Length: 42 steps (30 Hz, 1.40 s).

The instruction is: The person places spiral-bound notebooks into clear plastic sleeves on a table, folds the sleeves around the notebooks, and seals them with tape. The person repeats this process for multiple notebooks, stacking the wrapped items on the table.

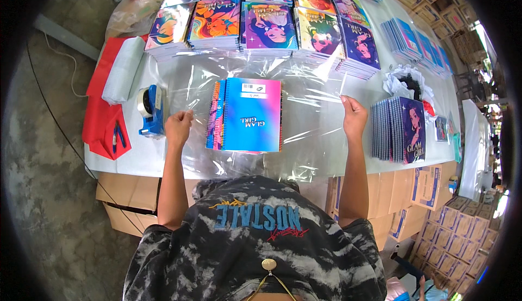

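A small stack of spiral notebooks [253, 111] lies in front of me, the top one showing a blue and pink cover with a white label; the ones beneath fan out to the left. Under and around it spreads a sheet of clear plastic film [312, 108], wrinkled and shiny. To the left of the stack, my left hand [179, 126] is closed in a pinch on the film's edge. My right hand [354, 115] pinches the film on the other side, fingertips raised. Neither hand touches the notebooks.
Stacked notebooks [269, 26] with colourful covers line the table's far side. A blue tape dispenser [151, 111], white roll [123, 70] and red sheet [103, 132] with pens are left. More notebooks [399, 132] stand right, near crumpled paper [394, 83]. Cardboard boxes [380, 192] sit under the table.
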### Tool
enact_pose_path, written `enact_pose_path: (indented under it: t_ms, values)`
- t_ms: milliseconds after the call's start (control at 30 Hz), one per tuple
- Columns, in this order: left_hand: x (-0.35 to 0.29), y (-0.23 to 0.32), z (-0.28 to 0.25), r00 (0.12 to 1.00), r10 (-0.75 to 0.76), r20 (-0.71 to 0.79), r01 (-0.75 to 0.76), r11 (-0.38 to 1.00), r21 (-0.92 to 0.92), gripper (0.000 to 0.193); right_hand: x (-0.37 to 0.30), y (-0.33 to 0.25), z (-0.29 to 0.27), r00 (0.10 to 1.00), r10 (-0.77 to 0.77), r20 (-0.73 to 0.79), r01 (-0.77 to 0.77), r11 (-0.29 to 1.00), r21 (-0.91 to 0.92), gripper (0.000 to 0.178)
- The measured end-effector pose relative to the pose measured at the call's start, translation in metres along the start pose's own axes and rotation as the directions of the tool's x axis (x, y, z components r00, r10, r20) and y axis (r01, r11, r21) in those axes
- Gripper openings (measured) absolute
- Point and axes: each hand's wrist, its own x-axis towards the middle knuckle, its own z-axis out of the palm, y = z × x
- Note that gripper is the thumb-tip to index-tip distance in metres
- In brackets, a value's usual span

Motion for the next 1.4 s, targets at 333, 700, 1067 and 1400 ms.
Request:
enact_pose_path:
  t_ms: [333, 700, 1067, 1400]
  values:
    - [0.003, -0.025, 0.009, 0.999, -0.022, 0.040, 0.022, 1.000, -0.019, 0.038, -0.007, 0.080, -0.005, 0.971, 0.232, -0.062, -0.239, 0.915, -0.326, 0.027]
    - [-0.002, -0.024, 0.008, 0.996, 0.056, 0.071, -0.061, 0.996, 0.071, 0.040, -0.076, -0.108, 0.206, 0.252, -0.597, 0.762, 0.789, 0.582, 0.195, 0.043]
    - [-0.003, -0.023, 0.006, 0.997, -0.006, 0.075, -0.007, 0.984, 0.177, 0.037, -0.100, -0.102, 0.248, -0.020, -0.129, 0.991, 0.920, 0.386, 0.069, 0.052]
    - [-0.002, -0.018, 0.005, 0.995, 0.002, 0.097, -0.020, 0.981, 0.194, 0.038, -0.093, -0.073, 0.211, 0.101, -0.215, 0.971, 0.895, 0.446, 0.005, 0.048]
